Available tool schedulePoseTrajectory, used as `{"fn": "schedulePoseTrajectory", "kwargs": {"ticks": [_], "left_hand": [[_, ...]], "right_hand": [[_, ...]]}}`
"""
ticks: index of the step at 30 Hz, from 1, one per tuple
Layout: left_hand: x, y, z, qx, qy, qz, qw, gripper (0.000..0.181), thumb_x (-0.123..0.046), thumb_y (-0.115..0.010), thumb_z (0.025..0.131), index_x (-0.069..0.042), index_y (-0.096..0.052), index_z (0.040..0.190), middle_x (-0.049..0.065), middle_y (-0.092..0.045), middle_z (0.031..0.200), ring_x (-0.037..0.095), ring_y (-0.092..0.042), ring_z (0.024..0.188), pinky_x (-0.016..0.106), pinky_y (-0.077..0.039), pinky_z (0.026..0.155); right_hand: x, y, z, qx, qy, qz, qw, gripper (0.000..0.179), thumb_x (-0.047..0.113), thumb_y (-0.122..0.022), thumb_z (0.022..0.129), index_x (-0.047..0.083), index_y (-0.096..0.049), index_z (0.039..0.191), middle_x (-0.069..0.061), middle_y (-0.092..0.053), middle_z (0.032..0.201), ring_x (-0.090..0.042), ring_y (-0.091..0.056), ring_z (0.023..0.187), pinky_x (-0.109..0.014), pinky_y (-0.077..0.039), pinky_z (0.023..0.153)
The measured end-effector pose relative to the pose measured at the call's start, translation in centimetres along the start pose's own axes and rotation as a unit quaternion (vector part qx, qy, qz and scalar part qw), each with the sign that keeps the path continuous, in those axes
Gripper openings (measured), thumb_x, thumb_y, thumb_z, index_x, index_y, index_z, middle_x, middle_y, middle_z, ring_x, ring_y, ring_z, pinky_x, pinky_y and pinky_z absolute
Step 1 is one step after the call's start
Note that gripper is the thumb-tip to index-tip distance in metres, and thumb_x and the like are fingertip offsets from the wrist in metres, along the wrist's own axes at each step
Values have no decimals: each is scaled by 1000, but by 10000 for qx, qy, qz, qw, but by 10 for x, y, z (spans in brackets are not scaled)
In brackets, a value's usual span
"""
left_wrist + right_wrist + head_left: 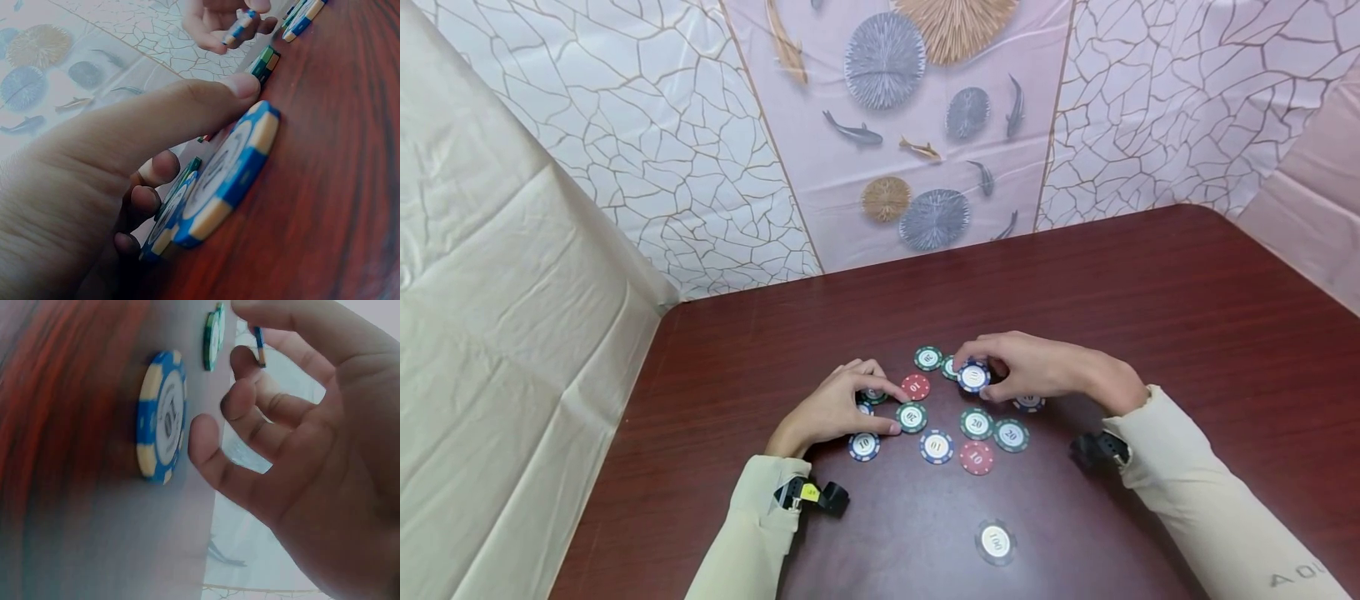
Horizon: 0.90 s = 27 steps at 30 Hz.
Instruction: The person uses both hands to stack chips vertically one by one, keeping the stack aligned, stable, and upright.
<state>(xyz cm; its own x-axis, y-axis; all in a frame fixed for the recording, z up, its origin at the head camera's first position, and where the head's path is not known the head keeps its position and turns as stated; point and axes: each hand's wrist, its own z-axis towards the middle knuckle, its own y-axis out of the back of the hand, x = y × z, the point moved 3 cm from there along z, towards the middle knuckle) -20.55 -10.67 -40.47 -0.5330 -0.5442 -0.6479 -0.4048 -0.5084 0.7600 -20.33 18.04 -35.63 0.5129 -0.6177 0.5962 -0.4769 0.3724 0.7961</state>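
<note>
My left hand (831,406) is low over the table, thumb and forefinger at the edge of a green 20 poker chip (912,417). Beneath and beside that hand lie blue chips, one a blue 10 chip (864,447), and a partly covered green chip (875,396). My right hand (1030,364) pinches a blue poker chip (973,377) by its edges, raised off the table in the left wrist view. A green chip (950,367) is half hidden behind it. Under the right palm sits another blue 10 chip (164,419).
Between the hands lie a red 10 chip (915,387), a blue chip (936,447), two green 20 chips, one a green chip (1011,435), and another red chip (977,457). A grey 100 chip (996,542) is nearest me. Patterned cloth hangs behind the dark wooden table (1150,283).
</note>
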Motion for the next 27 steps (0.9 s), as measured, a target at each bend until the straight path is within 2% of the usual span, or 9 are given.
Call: {"fn": "schedulePoseTrajectory", "kwargs": {"ticks": [6, 15, 20, 22, 27], "left_hand": [[0, 1, 0, -20, 55, -9, 10000, 32, -40, -91, 83, -38, -82, 114, -14, -59, 100, 10, -50, 104, 41, -39, 96], [0, 2, 1, 26, 40, 24, 10000, 33, -41, -91, 82, -37, -82, 114, -14, -59, 101, 10, -50, 103, 41, -39, 95], [0, 1, 1, 35, 58, -11, 10000, 33, -41, -92, 82, -38, -82, 113, -14, -60, 101, 9, -50, 104, 41, -38, 96], [0, 1, 1, 32, 75, -21, 10000, 33, -41, -92, 82, -38, -82, 113, -14, -59, 101, 9, -50, 104, 41, -38, 96], [0, 0, 1, 13, 52, 21, 10000, 32, -40, -90, 84, -38, -81, 114, -14, -59, 101, 9, -50, 102, 40, -38, 94]], "right_hand": [[8, -1, 3, -75, 204, 121, 9997, 39, 14, -80, 95, 21, -69, 132, 1, -56, 95, -18, -52, 83, -31, -47, 70], [24, -10, 12, -248, 437, 228, 9985, 42, 17, -84, 92, 18, -69, 132, 4, -57, 102, -19, -54, 89, -31, -49, 75], [35, -20, 18, -354, 539, 86, 9979, 40, 17, -82, 93, 15, -69, 131, 5, -58, 101, -16, -56, 86, -29, -50, 74], [38, -25, 21, -380, 571, -48, 9976, 38, 16, -80, 95, 14, -69, 131, 4, -60, 104, -15, -57, 88, -30, -51, 77], [43, -34, 25, -391, 515, -296, 9975, 39, 15, -77, 98, 9, -68, 135, 1, -63, 123, -14, -60, 104, -34, -55, 91]]}}
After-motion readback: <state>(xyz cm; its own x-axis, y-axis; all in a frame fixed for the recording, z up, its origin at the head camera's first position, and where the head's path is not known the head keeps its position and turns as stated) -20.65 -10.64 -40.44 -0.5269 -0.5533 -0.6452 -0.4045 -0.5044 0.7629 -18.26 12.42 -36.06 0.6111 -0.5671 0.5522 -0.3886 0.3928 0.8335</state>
